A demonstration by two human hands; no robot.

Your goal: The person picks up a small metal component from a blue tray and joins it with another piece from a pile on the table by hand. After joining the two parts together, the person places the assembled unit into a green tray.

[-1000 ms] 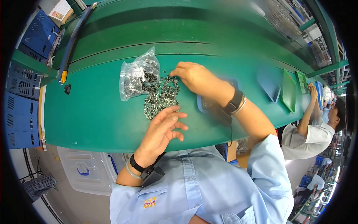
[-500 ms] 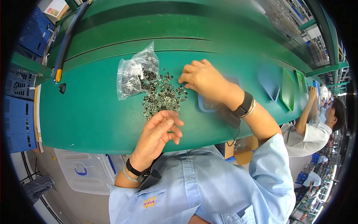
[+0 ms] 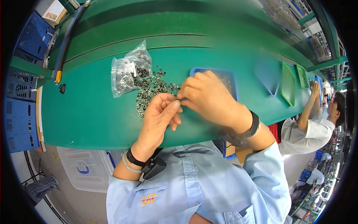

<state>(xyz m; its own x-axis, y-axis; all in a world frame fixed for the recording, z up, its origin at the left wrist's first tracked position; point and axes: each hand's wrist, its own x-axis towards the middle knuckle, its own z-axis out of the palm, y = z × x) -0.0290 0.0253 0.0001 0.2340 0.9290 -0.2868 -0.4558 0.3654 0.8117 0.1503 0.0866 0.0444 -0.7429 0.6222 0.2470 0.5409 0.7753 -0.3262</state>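
Note:
My left hand [image 3: 158, 115] and my right hand [image 3: 205, 96] meet at their fingertips over the near right side of a pile of small shiny metal pieces [image 3: 143, 99]. Both hands are pinched closed. A small dark bit shows between the fingertips, too little of it to name. A clear plastic bag [image 3: 121, 76] with more of the metal pieces lies against the far left of the pile. Behind my right hand is a shallow blue tray [image 3: 235, 84] holding small pieces, partly covered by the hand.
Green trays [image 3: 288, 84] stand at the right of the green table [image 3: 85, 119]. A black-and-yellow cutter-like tool [image 3: 58, 74] is at the left, with blue crates [image 3: 20, 123] beyond. At far right, a co-worker [image 3: 313, 130] sits. A clear lidded box [image 3: 84, 168] stands below the table edge.
My right hand has come from the pile's far right edge toward me, and its fingertips now meet those of my left hand. The left hand has risen slightly and pinched closed.

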